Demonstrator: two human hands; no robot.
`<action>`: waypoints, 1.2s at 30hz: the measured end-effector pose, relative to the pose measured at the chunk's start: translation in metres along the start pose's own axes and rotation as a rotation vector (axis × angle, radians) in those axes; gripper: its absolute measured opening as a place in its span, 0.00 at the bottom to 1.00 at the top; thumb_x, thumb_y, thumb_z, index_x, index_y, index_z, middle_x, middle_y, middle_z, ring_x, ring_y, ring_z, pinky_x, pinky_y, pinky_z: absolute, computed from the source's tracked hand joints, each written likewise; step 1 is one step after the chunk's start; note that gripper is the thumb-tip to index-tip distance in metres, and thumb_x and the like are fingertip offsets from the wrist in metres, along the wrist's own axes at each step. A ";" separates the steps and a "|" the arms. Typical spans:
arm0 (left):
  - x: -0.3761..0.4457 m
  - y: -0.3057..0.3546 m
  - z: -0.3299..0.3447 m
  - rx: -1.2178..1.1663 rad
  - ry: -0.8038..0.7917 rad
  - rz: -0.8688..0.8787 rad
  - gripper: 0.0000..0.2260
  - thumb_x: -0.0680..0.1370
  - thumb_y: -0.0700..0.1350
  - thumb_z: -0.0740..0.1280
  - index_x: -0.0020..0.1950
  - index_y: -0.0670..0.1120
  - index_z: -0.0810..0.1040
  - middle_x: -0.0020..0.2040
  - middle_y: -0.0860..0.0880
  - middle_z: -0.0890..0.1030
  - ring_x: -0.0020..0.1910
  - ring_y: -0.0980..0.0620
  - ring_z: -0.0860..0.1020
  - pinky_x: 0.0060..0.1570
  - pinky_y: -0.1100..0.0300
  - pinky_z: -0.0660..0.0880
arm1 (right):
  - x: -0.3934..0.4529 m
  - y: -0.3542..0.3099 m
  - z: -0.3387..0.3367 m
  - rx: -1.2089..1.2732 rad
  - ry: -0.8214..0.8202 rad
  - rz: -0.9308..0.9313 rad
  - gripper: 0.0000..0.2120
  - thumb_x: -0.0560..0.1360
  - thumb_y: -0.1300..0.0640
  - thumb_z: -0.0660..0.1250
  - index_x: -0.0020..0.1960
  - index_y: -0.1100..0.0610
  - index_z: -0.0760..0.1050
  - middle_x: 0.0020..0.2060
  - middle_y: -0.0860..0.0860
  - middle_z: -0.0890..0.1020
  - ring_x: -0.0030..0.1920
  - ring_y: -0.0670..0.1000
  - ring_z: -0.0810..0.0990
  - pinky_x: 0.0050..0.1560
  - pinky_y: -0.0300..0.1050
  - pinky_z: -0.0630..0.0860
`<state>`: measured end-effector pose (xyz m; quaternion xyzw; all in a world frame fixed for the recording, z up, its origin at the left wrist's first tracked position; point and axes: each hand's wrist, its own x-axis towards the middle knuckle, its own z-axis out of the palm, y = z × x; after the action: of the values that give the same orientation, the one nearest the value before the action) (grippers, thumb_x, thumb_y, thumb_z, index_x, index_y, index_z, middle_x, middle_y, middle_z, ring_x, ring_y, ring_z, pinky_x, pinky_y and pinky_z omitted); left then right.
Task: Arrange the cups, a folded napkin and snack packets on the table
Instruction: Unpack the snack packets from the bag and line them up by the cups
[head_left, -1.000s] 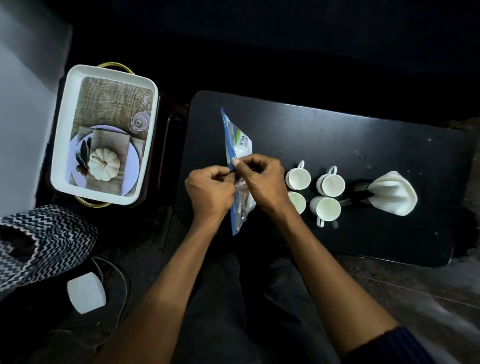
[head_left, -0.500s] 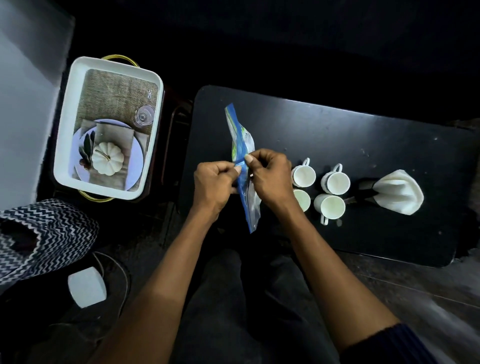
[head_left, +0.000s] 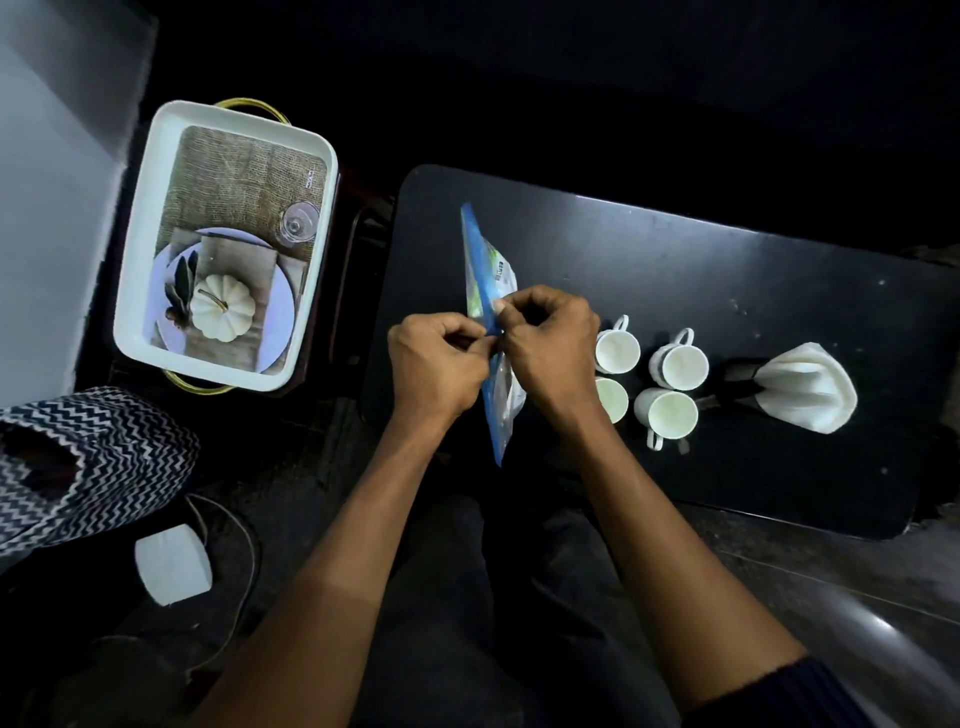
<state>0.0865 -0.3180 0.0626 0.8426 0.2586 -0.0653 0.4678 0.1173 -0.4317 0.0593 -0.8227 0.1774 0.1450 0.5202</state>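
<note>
A blue and clear snack packet (head_left: 483, 265) stands on edge over the left part of the black table (head_left: 675, 249). My left hand (head_left: 436, 364) and my right hand (head_left: 550, 343) both pinch its top seam from either side. Right of my hands, several white cups (head_left: 680, 366) sit grouped in two rows; my right hand partly hides the near-left one. A folded white napkin (head_left: 805, 387) in a dark holder lies right of the cups.
A white tray (head_left: 150, 218) with gold handles sits left of the table, holding a burlap mat, a plate, a white pumpkin (head_left: 223, 306) and a glass. A zigzag-patterned bag (head_left: 93, 457) and a white block (head_left: 174, 564) lie on the floor at left.
The packet has shifted slightly and tilted between my hands while both keep pinching its seam. The view has moved a little. Cups and napkin have stayed put.
</note>
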 end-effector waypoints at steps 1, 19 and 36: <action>0.001 -0.001 0.000 -0.009 -0.018 -0.006 0.02 0.69 0.38 0.78 0.40 0.43 0.87 0.33 0.53 0.84 0.30 0.61 0.82 0.34 0.68 0.78 | 0.002 0.001 0.001 0.005 0.000 0.017 0.08 0.74 0.55 0.73 0.37 0.54 0.83 0.31 0.46 0.85 0.35 0.47 0.84 0.41 0.45 0.82; 0.021 0.004 0.010 -0.117 0.081 -0.146 0.10 0.77 0.46 0.71 0.37 0.47 0.75 0.28 0.55 0.75 0.26 0.62 0.73 0.32 0.66 0.68 | 0.007 -0.005 0.021 -0.075 -0.188 -0.005 0.14 0.72 0.52 0.59 0.29 0.56 0.65 0.24 0.49 0.71 0.29 0.52 0.72 0.33 0.54 0.75; 0.026 0.017 0.016 0.117 0.310 -0.011 0.13 0.72 0.38 0.67 0.27 0.37 0.76 0.23 0.41 0.76 0.22 0.43 0.71 0.26 0.54 0.67 | 0.025 -0.007 0.021 -0.109 0.025 -0.089 0.23 0.82 0.57 0.61 0.28 0.57 0.61 0.21 0.48 0.64 0.24 0.46 0.62 0.32 0.42 0.62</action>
<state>0.1199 -0.3287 0.0575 0.8670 0.3280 0.0478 0.3720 0.1420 -0.4136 0.0455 -0.8586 0.1391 0.1207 0.4784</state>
